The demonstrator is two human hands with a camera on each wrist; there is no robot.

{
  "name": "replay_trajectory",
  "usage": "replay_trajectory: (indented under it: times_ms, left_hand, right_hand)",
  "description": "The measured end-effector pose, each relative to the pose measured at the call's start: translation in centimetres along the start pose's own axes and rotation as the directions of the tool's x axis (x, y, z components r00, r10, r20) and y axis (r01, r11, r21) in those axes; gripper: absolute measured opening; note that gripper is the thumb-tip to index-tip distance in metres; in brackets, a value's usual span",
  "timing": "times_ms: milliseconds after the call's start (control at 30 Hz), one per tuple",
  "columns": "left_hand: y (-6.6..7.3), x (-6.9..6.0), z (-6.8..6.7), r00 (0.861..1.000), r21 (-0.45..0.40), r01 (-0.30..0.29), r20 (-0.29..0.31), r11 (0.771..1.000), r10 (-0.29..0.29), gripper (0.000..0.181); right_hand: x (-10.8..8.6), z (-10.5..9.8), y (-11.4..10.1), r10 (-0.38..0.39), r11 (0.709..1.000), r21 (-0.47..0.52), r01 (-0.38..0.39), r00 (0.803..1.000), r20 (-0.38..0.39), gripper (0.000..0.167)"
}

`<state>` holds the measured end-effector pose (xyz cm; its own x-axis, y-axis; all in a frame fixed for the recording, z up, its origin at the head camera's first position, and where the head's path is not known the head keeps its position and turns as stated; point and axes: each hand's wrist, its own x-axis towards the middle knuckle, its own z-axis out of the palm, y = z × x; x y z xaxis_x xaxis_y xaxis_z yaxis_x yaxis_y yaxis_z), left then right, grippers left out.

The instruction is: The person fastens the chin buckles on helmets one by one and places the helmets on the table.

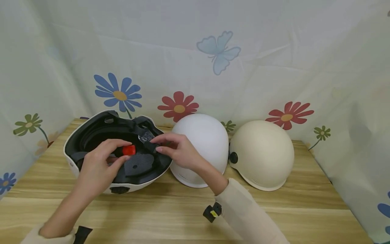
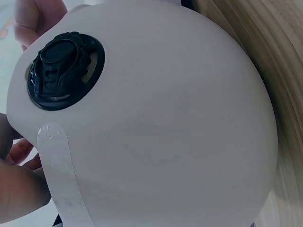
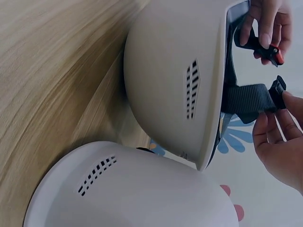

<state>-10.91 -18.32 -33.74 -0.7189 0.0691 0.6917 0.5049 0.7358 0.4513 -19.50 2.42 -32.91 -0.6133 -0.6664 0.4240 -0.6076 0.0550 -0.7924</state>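
An upturned cream helmet (image 1: 74,171) with a black lining lies on the table, its opening facing up. Over that opening my left hand (image 1: 99,166) pinches a red and black buckle half (image 1: 129,150) between thumb and fingers. My right hand (image 1: 184,150) pinches the other, black buckle half (image 3: 278,87) at the end of a wide black strap (image 3: 248,99). In the right wrist view the two halves are apart, with a small gap between them. The left wrist view shows the helmet's smooth shell with a round black knob (image 2: 66,71).
To the right stand a white helmet (image 1: 201,145) and a beige helmet (image 1: 263,152), both dome up on the wooden table (image 1: 170,217). The white one sits close beside the upturned helmet. Behind them hangs a flowered curtain (image 1: 256,81).
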Motion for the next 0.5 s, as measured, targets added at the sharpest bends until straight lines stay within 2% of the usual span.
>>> replay_trajectory:
  times_ms: [200,500]
  left_hand:
    - [0.3,0.23,0.22,1.0,0.018,0.01,0.015,1.0,-0.01,0.039]
    - [0.41,0.52,0.43,1.0,0.024,-0.008,0.016,1.0,0.008,0.037]
  right_hand:
    - [0.25,0.36,0.16,-0.01,1.0,-0.002,0.01,1.0,0.01,0.022]
    - [0.42,0.51,0.01,-0.023,1.0,-0.01,0.023,1.0,0.019,0.022]
